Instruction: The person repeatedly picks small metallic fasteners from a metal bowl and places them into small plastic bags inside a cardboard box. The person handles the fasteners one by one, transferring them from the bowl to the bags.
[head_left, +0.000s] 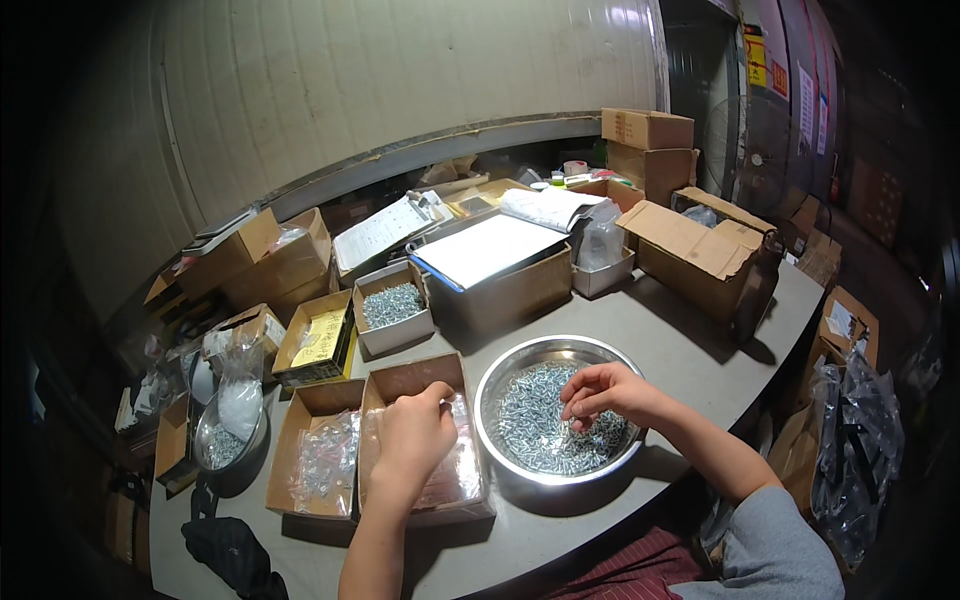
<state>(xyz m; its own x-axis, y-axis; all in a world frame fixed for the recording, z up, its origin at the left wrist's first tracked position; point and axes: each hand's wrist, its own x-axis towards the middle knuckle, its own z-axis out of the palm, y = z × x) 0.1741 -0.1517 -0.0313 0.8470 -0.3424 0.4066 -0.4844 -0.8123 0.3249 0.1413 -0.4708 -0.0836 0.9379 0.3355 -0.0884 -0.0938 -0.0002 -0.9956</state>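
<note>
A round steel bowl (487, 441) on the table holds many small silvery screws (540, 425). My right hand (612, 394) hovers over it with fingers curled together; whatever they pinch is too small to make out. To the left, my left hand (418, 432) is closed above an open cardboard box (412, 372) holding clear plastic bags (462, 440). Its fingertips are mostly turned away, so anything in them is hidden. Beside that box, a second cardboard box (322, 400) contains small clear bags (322, 460) with bits of metal and red in them.
Behind the bowl stand a white box of screws (392, 338), a black-and-yellow box (316, 345), and a large carton (520, 300) under a clipboard (490, 250). An open carton (690, 250) sits back right. A smaller metal bowl (262, 440) and dark cloth item (230, 550) lie left.
</note>
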